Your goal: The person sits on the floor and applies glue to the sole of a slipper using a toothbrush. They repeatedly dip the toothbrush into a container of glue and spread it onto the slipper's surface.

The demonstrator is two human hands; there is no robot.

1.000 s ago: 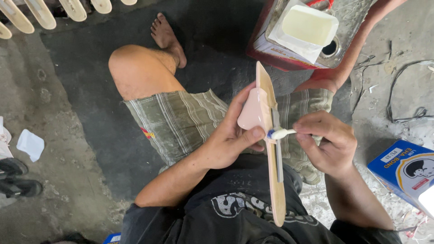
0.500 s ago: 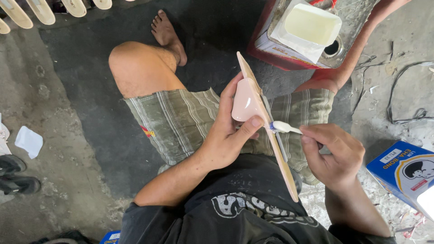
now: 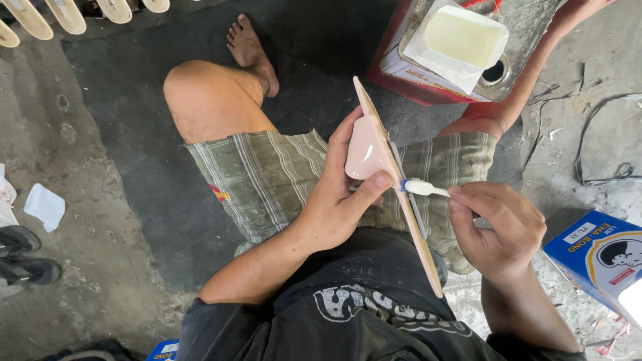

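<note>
Nearest the camera, at six o'clock, is the person's black printed shirt (image 3: 374, 314), with both forearms rising from it. The left hand (image 3: 334, 200) sits near the middle of the view, its fingers closed around a long thin tan sole board (image 3: 418, 234) that runs edge-on from about twelve o'clock down to five o'clock. The thumb presses against the board's near edge, and the other fingers wrap behind a pale pink heel piece (image 3: 364, 150) that lies flat against the board's upper part.

At three o'clock from that hand, the right hand (image 3: 498, 227) pinches the handle of a small white toothbrush (image 3: 421, 188); its fingers are closed on it. The brush head touches the board's edge just below the pink piece and just beside the left thumb tip.

Beneath both hands lie green plaid shorts (image 3: 267, 174), and a bare knee (image 3: 200, 93) bends toward ten o'clock, the foot (image 3: 251, 47) resting on dark floor (image 3: 120, 174) near eleven o'clock.

At four o'clock, on the grey concrete, lies a blue box (image 3: 595, 257). At nine o'clock are a scrap of white paper (image 3: 45, 206) and a dark sandal (image 3: 27, 264).

Farthest, at one o'clock, a red metal can (image 3: 428, 73) carries a white tray of pale yellowish glue (image 3: 465, 37) on its top. Along the upper edge at eleven o'clock, several tan soles (image 3: 73, 13) lie in a row.
</note>
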